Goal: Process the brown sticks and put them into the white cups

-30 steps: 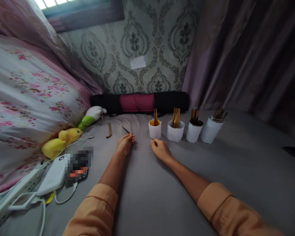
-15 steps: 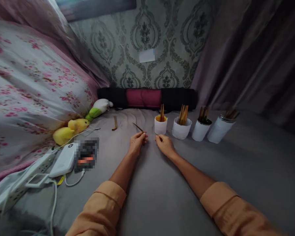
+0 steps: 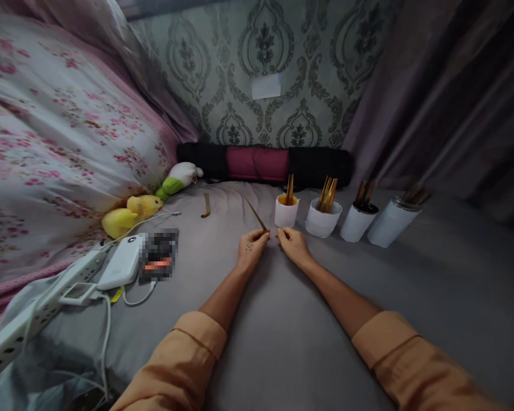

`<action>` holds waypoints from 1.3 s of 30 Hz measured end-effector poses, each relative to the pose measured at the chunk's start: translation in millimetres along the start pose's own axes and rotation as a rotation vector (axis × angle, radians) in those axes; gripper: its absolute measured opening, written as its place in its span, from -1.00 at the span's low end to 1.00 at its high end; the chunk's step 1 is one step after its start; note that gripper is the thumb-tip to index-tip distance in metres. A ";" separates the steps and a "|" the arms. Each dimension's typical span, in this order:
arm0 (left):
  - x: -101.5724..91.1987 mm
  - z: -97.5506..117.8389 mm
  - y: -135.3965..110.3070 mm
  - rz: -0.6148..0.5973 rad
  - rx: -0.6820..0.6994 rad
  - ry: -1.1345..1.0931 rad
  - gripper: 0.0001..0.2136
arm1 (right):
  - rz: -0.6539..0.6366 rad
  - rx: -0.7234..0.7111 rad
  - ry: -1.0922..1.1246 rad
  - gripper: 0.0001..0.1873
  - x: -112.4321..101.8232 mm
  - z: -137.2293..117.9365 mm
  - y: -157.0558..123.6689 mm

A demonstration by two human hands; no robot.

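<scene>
My left hand (image 3: 253, 249) pinches a slim, tapering gold chopstick (image 3: 256, 214), which points up and away to the left. Close beside it, my right hand (image 3: 294, 244) is closed with fingertips together; whether anything is between them is hidden. Just beyond the right hand stands a white cup (image 3: 286, 214) with a yellow inside, holding several gold chopsticks (image 3: 289, 191). A wider white cup (image 3: 322, 221) to its right holds more gold chopsticks (image 3: 328, 195). A few loose gold sticks (image 3: 206, 204) lie on the grey sheet to the left.
Two taller white containers, one upright (image 3: 358, 224) and one leaning outward (image 3: 394, 224), hold dark brown sticks. On the left are plush toys (image 3: 141, 208), a white power bank (image 3: 120, 262), a power strip (image 3: 40, 305) and cables. A black and maroon roll (image 3: 257, 164) lies along the wall.
The view has shifted. My left hand has come nearer to my right, and the chopstick has swung to a steeper angle. The cups stand as before.
</scene>
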State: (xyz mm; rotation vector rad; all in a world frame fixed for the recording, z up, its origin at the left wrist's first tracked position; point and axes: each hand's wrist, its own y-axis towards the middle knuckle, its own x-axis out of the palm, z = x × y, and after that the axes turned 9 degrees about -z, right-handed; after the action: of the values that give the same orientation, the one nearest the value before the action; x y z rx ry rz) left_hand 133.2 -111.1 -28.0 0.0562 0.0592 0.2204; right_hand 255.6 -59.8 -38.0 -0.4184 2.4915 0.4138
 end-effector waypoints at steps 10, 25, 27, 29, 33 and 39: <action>-1.5 -4.3 -4.4 -0.017 0.166 0.226 -0.75 | -0.022 -0.002 0.067 -0.60 0.2 3.7 1.3; -4.8 -6.5 -8.0 -0.013 0.376 0.568 -0.79 | -0.013 -0.032 0.195 -0.63 -1.1 4.7 1.5; -5.2 -6.5 -8.3 -0.020 0.391 0.603 -0.79 | 0.000 -0.039 0.206 -0.64 -1.8 4.5 1.5; -5.4 -6.3 -8.8 -0.031 0.406 0.633 -0.79 | 0.016 -0.044 0.220 -0.64 -3.2 3.4 1.3; -5.4 -5.7 -10.1 -0.039 0.442 0.694 -0.78 | 0.023 -0.051 0.260 -0.64 -7.6 -2.7 0.1; -5.7 -4.6 -12.2 -0.060 0.455 0.762 -0.77 | 0.007 -0.031 0.374 -0.64 -13.2 -15.4 -2.9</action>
State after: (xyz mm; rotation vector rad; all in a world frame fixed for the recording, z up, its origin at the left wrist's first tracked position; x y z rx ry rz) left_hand 130.0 -124.0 -33.0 0.4217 0.8694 0.1551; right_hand 259.6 -65.6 -18.8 -0.5420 2.8506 0.4074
